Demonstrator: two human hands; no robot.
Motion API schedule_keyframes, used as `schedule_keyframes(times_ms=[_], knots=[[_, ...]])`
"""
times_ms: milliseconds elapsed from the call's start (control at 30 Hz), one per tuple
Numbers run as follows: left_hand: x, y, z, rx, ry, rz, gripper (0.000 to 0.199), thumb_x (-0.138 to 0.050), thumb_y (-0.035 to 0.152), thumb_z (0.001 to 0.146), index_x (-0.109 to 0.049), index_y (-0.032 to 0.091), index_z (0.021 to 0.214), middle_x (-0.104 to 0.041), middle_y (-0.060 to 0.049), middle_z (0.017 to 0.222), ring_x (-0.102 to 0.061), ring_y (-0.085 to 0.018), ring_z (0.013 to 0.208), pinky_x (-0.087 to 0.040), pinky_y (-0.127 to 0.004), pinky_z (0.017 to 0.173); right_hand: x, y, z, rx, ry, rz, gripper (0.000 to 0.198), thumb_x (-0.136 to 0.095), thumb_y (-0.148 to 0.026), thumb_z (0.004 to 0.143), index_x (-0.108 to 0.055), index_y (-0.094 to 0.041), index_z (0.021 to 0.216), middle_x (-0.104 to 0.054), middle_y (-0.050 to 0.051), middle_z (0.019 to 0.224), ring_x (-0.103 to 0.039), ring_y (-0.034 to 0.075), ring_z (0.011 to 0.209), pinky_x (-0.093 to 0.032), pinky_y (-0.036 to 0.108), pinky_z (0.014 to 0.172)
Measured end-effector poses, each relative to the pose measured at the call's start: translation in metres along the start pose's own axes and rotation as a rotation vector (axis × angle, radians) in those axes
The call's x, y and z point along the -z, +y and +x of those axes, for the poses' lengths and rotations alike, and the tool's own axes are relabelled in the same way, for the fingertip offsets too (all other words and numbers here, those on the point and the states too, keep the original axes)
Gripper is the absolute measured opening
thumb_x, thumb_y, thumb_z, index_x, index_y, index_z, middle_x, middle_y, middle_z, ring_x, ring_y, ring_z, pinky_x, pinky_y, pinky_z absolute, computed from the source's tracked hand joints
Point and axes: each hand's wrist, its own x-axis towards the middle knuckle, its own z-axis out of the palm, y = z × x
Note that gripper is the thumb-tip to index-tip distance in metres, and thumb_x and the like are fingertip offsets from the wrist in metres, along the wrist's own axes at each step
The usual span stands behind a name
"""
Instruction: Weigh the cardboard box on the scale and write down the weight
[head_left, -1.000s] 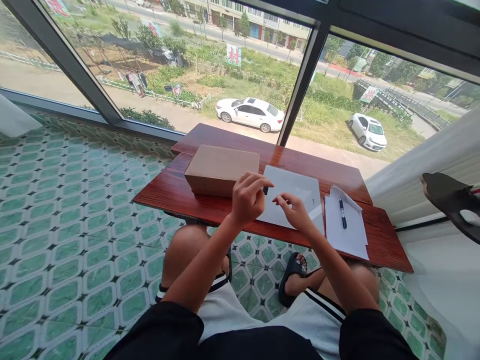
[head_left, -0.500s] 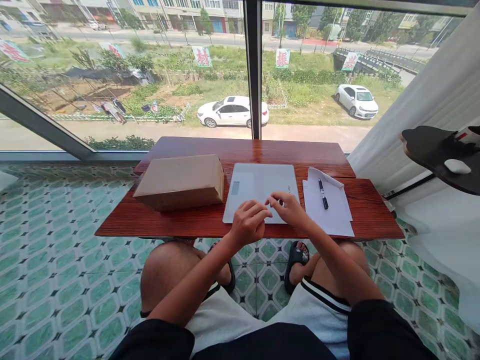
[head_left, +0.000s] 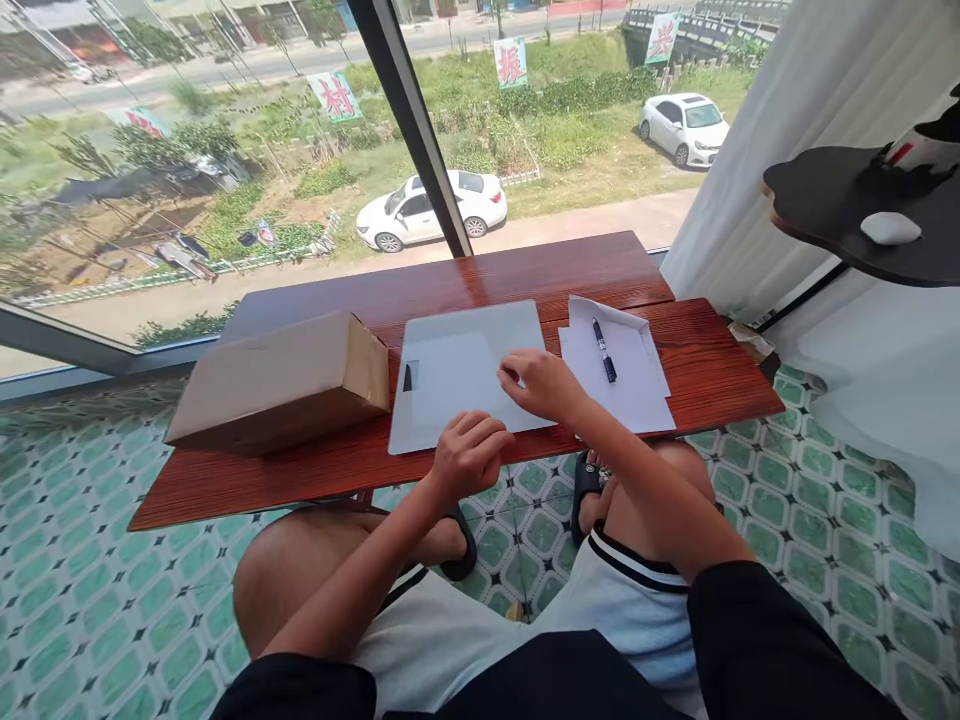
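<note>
Left hand [head_left: 469,455]: curled at near edge of pad [head_left: 465,372], grip unclear.
Right hand [head_left: 544,385]: fingers flat on pad, holding nothing.
Risk: pad could slide off table [head_left: 480,285] if pushed.
Pen [head_left: 604,350]: right of pad, may roll.

Since the earlier pictures the left hand [head_left: 469,455] drops back from the grey laptop [head_left: 461,370] to its near edge at the table [head_left: 315,470] rim, while the right hand [head_left: 541,382] slides onto its right part.

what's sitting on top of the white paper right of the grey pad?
A dark pen lies on the white paper, which sits on the wooden table. Its top corner is folded over; anything beneath the sheets is covered.
</note>
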Motion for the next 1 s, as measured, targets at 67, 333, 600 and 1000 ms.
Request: schedule_keyframes(times_ms=[67,333,600,1000], knots=[[0.0,0.004,0.006,-0.033,-0.013,0.006,0.022,-0.049,0.002,0.079,-0.057,0.019,0.09,-0.065,-0.001,0.08,-0.051,-0.016,0.078,-0.039,-0.032,0.068,0.01,0.006,0.001,-0.028,-0.015,-0.081,0.025,-0.045,-0.028,0.098,-0.054,-0.016,0.078,-0.06,0.002,0.079,-0.052,0.014,0.076,-0.028,0.03,0.068],[-0.014,0.014,0.058,-0.371,-0.103,0.058,0.016,-0.048,0.008,0.086,-0.055,0.018,0.097,-0.065,0.0,0.083,-0.051,-0.014,0.075,-0.037,-0.03,0.065,0.062,0.058,-0.007,-0.356,-0.015,-0.281,0.018,-0.047,-0.034,0.098,-0.054,-0.018,0.102,-0.068,0.005,0.092,-0.061,0.02,0.079,-0.026,0.03,0.061],[-0.054,0.037,0.107,-0.701,-0.244,0.118,0.021,-0.046,0.022,0.095,-0.057,0.016,0.112,-0.065,-0.008,0.106,-0.056,-0.016,0.089,-0.039,-0.031,0.069,0.077,0.102,-0.02,-0.619,-0.151,-0.338,0.023,-0.049,-0.038,0.096,-0.05,-0.02,0.111,-0.068,0.008,0.099,-0.064,0.028,0.091,-0.04,0.034,0.069],[-0.086,0.051,0.091,-0.607,-0.36,0.14,0.038,-0.045,0.022,0.091,-0.053,0.014,0.127,-0.057,-0.014,0.131,-0.053,-0.027,0.118,-0.043,-0.037,0.086,0.066,0.119,-0.027,-0.491,-0.1,-0.198,0.027,-0.05,-0.026,0.085,-0.055,-0.023,0.112,-0.06,0.0,0.076,-0.052,0.016,0.067,-0.034,0.027,0.062]])
